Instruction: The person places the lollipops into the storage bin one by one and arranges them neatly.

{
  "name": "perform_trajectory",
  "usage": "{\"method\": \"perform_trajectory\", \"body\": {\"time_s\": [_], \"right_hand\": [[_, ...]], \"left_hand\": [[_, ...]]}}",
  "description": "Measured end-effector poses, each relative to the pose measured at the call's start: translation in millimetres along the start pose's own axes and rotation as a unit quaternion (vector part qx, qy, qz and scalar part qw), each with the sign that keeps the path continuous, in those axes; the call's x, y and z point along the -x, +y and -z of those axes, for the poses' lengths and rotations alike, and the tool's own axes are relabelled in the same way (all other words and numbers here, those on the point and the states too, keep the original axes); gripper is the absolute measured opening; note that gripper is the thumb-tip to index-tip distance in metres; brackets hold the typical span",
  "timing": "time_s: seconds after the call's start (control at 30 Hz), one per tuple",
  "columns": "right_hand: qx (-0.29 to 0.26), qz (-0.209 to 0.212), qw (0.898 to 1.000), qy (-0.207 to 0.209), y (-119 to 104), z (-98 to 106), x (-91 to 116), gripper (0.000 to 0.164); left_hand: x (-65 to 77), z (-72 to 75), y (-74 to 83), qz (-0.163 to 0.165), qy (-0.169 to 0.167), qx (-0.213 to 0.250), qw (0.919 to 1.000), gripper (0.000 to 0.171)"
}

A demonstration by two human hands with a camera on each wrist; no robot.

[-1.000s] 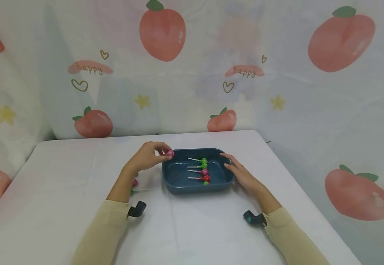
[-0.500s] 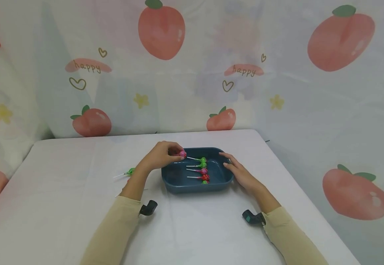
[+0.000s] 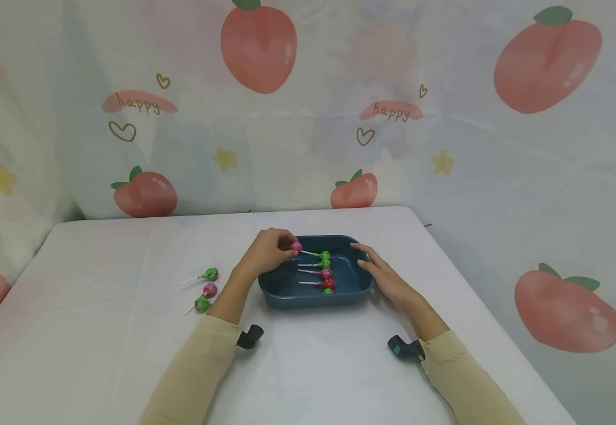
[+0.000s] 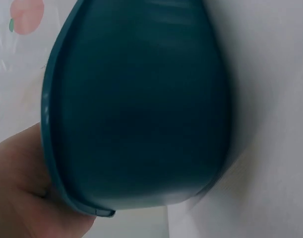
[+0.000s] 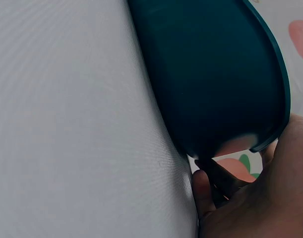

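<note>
My left hand (image 3: 267,255) pinches a pink-wrapped lollipop (image 3: 296,247) at the back left of a dark blue rectangular dish (image 3: 315,302). In the dish, several lollipops lie in a column with white sticks pointing left: green (image 3: 325,255), pink (image 3: 326,273) and red (image 3: 329,284) ones, the nearest partly hidden by the front wall. At the right end, my right hand (image 3: 390,280) holds the rim, a finger and the thumb over it and other fingers outside. Both wrist views show mostly the dish's outer wall (image 4: 141,109), which hides the held lollipop from the left wrist camera.
Left of the dish on the white-covered table (image 3: 100,330) lie a green lollipop (image 3: 211,274), a pink one (image 3: 209,290) and a green-and-red one (image 3: 201,304) beside my left forearm. A peach-printed cloth (image 3: 286,136) hangs behind the table.
My left hand has moved right with the pink lollipop, from the dish's left rim to over its inside. Lollipops behind the left forearm have come into view. The right hand stays at the rim.
</note>
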State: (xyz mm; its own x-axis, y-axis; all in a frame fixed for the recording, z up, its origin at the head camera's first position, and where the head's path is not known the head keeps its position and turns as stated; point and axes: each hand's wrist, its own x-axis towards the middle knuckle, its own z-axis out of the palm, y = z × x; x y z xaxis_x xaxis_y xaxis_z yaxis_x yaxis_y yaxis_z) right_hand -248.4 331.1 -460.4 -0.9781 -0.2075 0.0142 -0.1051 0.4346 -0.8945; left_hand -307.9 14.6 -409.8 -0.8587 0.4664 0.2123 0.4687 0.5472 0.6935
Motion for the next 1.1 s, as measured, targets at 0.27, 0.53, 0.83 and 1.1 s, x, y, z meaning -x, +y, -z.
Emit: {"method": "perform_trajectory", "body": {"time_s": [0.27,0.53,0.83,1.1], "right_hand": [[0.009,-0.002,1.0,0.001,0,0,1,0.049],[-0.001,-0.002,1.0,-0.001,0,0,1,0.049],[-0.005,-0.006,1.0,0.001,0,0,1,0.049],[-0.008,-0.011,1.0,0.005,-1,-1,0,0.048]], "left_hand": [[-3.1,-13.8,1.5,0.016,0.012,-0.004,0.9998,0.021],[-4.5,-24.7,4.1,0.048,0.035,-0.054,0.9968,0.02],[-5.4,-29.5,7.9,0.07,0.037,-0.094,0.9924,0.021],[-5.8,-30.3,5.5,0.066,0.031,-0.118,0.9903,0.023]]}}
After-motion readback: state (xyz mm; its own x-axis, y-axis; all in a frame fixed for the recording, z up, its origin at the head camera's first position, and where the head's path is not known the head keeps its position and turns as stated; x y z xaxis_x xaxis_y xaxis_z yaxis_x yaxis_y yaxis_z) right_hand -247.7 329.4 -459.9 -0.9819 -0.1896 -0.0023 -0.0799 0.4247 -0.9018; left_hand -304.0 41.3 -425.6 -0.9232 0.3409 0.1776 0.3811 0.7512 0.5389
